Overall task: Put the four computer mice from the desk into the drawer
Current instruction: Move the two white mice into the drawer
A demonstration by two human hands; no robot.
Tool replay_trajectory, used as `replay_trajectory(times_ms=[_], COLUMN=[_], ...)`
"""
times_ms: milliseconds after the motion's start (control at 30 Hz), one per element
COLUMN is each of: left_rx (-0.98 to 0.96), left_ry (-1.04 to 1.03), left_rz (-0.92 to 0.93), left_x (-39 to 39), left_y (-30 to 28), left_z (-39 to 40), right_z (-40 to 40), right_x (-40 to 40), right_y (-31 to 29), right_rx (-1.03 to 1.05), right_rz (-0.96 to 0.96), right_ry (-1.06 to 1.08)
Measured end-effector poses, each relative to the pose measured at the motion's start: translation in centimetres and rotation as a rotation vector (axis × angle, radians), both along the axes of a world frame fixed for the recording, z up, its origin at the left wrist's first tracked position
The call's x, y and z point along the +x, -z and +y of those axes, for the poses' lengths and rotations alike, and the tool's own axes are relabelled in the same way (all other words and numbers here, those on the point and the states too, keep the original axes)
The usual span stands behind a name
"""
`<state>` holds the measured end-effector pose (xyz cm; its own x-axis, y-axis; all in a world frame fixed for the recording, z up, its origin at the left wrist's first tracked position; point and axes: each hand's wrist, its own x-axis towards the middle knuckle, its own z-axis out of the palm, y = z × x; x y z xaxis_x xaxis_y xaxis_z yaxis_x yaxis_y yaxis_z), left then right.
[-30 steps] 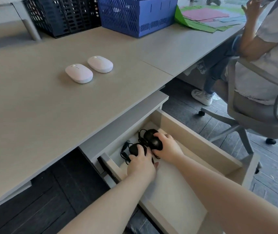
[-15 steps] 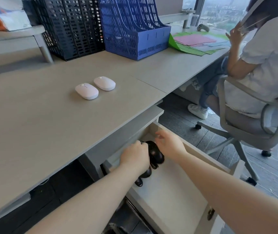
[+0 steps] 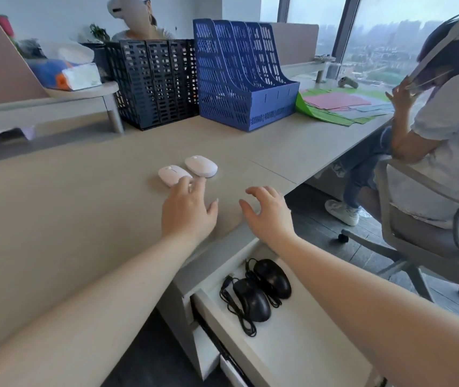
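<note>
Two white mice lie side by side on the desk [image 3: 55,219]: the left white mouse [image 3: 172,174] and the right white mouse [image 3: 201,165]. My left hand [image 3: 187,212] is open above the desk, its fingertips at the near edge of the left white mouse. My right hand [image 3: 268,212] hovers open to its right, holding nothing. Below, the open drawer [image 3: 306,331] holds two black wired mice, one [image 3: 252,300] in front and one [image 3: 273,277] behind, with their cables coiled beside them.
A black file rack [image 3: 155,82] and a blue file rack [image 3: 239,76] stand at the back of the desk. Coloured papers [image 3: 340,106] lie to the right. A person [image 3: 446,121] sits on a swivel chair [image 3: 423,233] close to the drawer's right side.
Both hands have let go of the black mice, left the drawer and risen over the desk toward the white mice. The view has tilted upward.
</note>
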<state>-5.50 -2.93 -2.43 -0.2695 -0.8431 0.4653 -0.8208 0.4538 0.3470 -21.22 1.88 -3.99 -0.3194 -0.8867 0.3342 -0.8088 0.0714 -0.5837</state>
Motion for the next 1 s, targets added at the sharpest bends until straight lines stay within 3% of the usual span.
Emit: replay_trajectory(times_ms=[200,533,800,1000], left_rx=[0.130,0.270,0.269,0.274], left_ry=[-0.119,-0.153,-0.126,-0.124], left_rz=[0.057,0.111,0.106,0.064], left_x=[2.5,2.1,1.4,1.5], left_y=[2.6,3.3,2.8,1.5], left_z=[-6.5,-12.4,-13.3,-10.6], right_z=[-6.0,-13.3,-15.4,-12.8], right_x=[1.6,3.2,3.2,3.1], right_y=[-1.1,-0.5,-0.5,-1.1], right_rx=[0.149,0.208,0.136,0.090], right_rz=[-0.059,0.086,0.142,0.039], right_ry=[-0.030,-0.086,-0.103,-0.024])
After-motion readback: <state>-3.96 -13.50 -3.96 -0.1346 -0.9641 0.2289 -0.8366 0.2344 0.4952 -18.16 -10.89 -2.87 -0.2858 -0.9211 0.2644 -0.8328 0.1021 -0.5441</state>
